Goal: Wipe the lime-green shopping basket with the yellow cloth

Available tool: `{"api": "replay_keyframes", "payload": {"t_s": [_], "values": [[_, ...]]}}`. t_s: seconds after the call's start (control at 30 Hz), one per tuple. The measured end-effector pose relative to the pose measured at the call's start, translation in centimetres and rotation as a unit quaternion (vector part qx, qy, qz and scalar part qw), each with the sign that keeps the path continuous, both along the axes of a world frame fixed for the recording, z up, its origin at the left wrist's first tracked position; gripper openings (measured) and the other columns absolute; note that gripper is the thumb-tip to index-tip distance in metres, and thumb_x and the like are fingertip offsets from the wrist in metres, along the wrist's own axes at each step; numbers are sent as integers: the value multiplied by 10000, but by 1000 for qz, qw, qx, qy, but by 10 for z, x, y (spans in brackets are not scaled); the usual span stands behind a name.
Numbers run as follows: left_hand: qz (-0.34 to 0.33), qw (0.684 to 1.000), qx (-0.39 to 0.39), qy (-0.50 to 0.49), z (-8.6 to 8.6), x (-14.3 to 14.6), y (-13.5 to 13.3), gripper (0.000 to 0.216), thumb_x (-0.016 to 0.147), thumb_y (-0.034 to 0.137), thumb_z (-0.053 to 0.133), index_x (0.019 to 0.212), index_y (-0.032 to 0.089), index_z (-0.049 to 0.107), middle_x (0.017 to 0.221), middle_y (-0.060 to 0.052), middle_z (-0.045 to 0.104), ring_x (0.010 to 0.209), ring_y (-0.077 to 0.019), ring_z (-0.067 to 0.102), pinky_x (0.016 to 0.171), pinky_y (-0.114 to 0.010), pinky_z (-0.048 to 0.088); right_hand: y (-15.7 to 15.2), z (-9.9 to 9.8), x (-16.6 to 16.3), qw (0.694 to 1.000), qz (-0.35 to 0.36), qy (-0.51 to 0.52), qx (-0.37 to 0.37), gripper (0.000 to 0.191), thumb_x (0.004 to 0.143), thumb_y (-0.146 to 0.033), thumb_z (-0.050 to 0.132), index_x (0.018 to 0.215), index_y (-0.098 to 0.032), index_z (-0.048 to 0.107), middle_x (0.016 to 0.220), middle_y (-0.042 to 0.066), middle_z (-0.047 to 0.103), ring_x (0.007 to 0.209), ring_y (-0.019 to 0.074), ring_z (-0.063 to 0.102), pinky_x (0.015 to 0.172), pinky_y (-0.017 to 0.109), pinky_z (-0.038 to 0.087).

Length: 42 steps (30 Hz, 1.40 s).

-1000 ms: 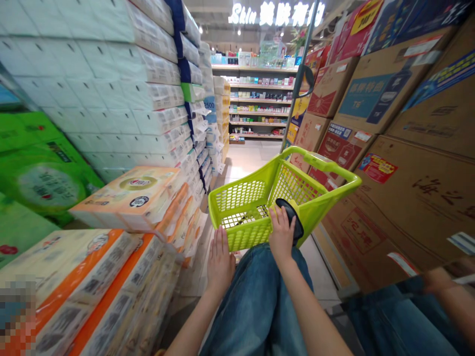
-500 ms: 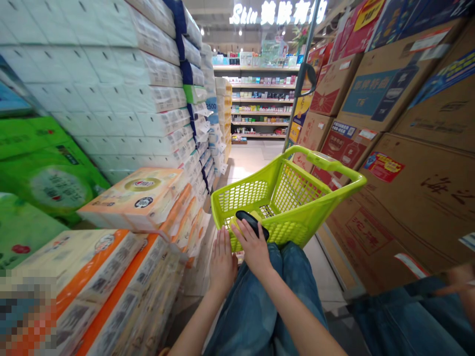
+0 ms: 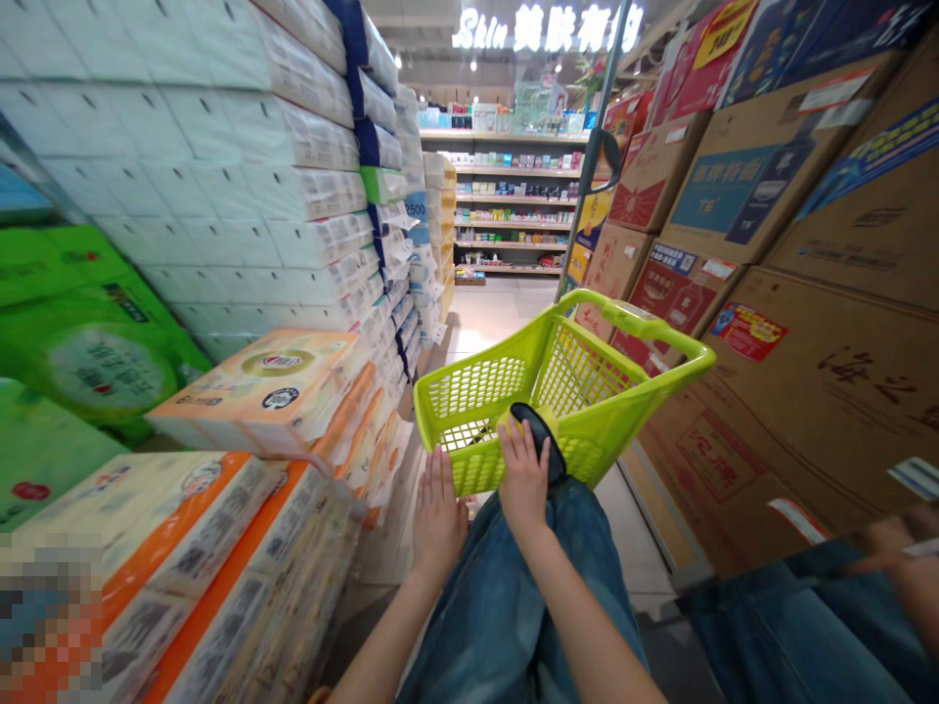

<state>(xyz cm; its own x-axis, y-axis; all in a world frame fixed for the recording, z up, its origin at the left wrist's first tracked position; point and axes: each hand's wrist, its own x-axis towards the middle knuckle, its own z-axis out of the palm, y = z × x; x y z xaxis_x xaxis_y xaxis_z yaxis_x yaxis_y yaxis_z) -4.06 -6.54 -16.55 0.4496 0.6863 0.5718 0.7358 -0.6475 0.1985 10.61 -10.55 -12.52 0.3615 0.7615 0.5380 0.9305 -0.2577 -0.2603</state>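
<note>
Far left: green packs (image 3: pixel 80 342), plastic-wrapped, printed, leaning against one another. Beside them, below: orange-and-cream paper packs (image 3: pixel 198 528), stacked, one lying flat on top. Behind: tall stack of white paper packs (image 3: pixel 212 181), rising past the upper edge of view.

Centre left: left hand (image 3: pixel 438 518), bare, palm down, fingers straight and together, tips against the near left corner of the basket.

Centre: one basket (image 3: pixel 605 442), yellow-green plastic, mesh walls, with a handle at its right end; set aslant in front of the knees. Through the near wall and rim: right hand (image 3: pixel 523 484), fingers slightly apart and bent over a black pad (image 3: pixel 557 462), gripping it; thumb hidden, its position cannot be told. Pad: oval, black-backed, yellow beneath, against the near side of the basket, about midway along. Below: blue jeans (image 3: pixel 506 616) of the seated or crouching person.

Behind: shelves (image 3: pixel 517 198) of small goods; lit sign (image 3: pixel 550 27) above.

Right: grey post (image 3: pixel 589 176), upright and slightly tilted; cardboard boxes (image 3: pixel 851 391), stacked, printed and labelled. Lower right corner: another person's denim leg (image 3: pixel 799 626) and blurred hand (image 3: pixel 891 548), finger state unclear.
</note>
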Motion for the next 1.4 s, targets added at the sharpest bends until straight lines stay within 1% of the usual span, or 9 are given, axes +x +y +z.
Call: {"api": "replay_keyframes", "payload": {"t_s": [0.23, 0.37, 0.57, 0.67, 0.8, 0.97, 1.1, 1.23, 1.4], "values": [[21, 999, 37, 29, -4, -3, 3, 827, 890, 84, 414, 1565, 139, -60, 1595, -174, 301, 1497, -264, 238, 1177, -467, 336, 13, -9, -61, 991, 134, -6, -15, 611, 914, -83, 402, 1499, -260, 386, 1558, 39, 412, 1489, 194, 247, 1216, 500, 142], [-6, 1000, 16, 23, 1, -6, 2, 875, 859, 104, 480, 1564, 104, -38, 1605, -188, 269, 1506, -275, 205, 1190, -464, 314, 2, -4, -20, 987, 149, -55, -20, 698, 878, -44, 421, 1520, -305, 333, 1549, 33, 425, 1463, 187, 307, 1221, 543, 39], [-6, 1000, 3, 7, 3, -4, 0, 880, 856, 94, 489, 1564, 99, -33, 1602, -193, 273, 1497, -285, 233, 1179, -470, 331, -24, 13, 73, 998, -4, -56, -20, 767, 784, 32, 375, 1480, -287, 409, 1547, 16, 429, 1467, 183, 299, 1210, 549, -40], [-4, 1000, 3, 0, 3, -2, -1, 888, 854, 93, 496, 1563, 96, -38, 1596, -200, 283, 1491, -294, 251, 1173, -474, 339, -27, 18, 85, 998, -50, -38, -14, 767, 765, 37, 362, 1460, -280, 437, 1552, 5, 419, 1476, 182, 281, 1209, 551, -48], [3, 1000, 2, -4, 4, -1, -2, 893, 852, 92, 498, 1563, 99, -42, 1592, -202, 292, 1489, -298, 255, 1168, -474, 346, -15, 15, 45, 998, -55, 7, -9, 747, 772, 35, 348, 1458, -242, 449, 1562, 17, 401, 1489, 209, 252, 1214, 546, -14], [8, 1000, 19, 15, 0, -1, -1, 868, 874, 100, 473, 1558, 88, -60, 1587, -208, 298, 1494, -291, 242, 1160, -463, 360, 6, 2, -34, 997, 71, 20, -19, 655, 861, -27, 383, 1476, -246, 424, 1541, 46, 437, 1488, 206, 253, 1217, 537, 45], [29, 998, 47, 25, -6, -2, 1, 834, 887, 73, 417, 1563, 133, -69, 1581, -178, 330, 1486, -265, 268, 1161, -452, 361, 13, -3, -60, 990, 136, 14, -19, 589, 913, -88, 415, 1474, -265, 420, 1534, 40, 449, 1481, 176, 266, 1223, 507, 61], [5, 1000, 21, 20, -1, -3, 0, 884, 868, 110, 488, 1560, 98, -62, 1588, -201, 301, 1497, -287, 231, 1174, -462, 339, 5, -1, -32, 988, 152, -22, -23, 645, 896, -59, 398, 1494, -300, 380, 1537, 33, 443, 1465, 168, 299, 1209, 541, -66], [-2, 1000, 0, 6, 6, -3, -2, 894, 864, 103, 496, 1560, 103, -65, 1593, -199, 292, 1498, -283, 229, 1177, -464, 331, -16, 7, 45, 998, 31, -52, -19, 750, 809, 17, 355, 1490, -296, 392, 1536, 30, 444, 1464, 176, 306, 1201, 561, -71]]}}
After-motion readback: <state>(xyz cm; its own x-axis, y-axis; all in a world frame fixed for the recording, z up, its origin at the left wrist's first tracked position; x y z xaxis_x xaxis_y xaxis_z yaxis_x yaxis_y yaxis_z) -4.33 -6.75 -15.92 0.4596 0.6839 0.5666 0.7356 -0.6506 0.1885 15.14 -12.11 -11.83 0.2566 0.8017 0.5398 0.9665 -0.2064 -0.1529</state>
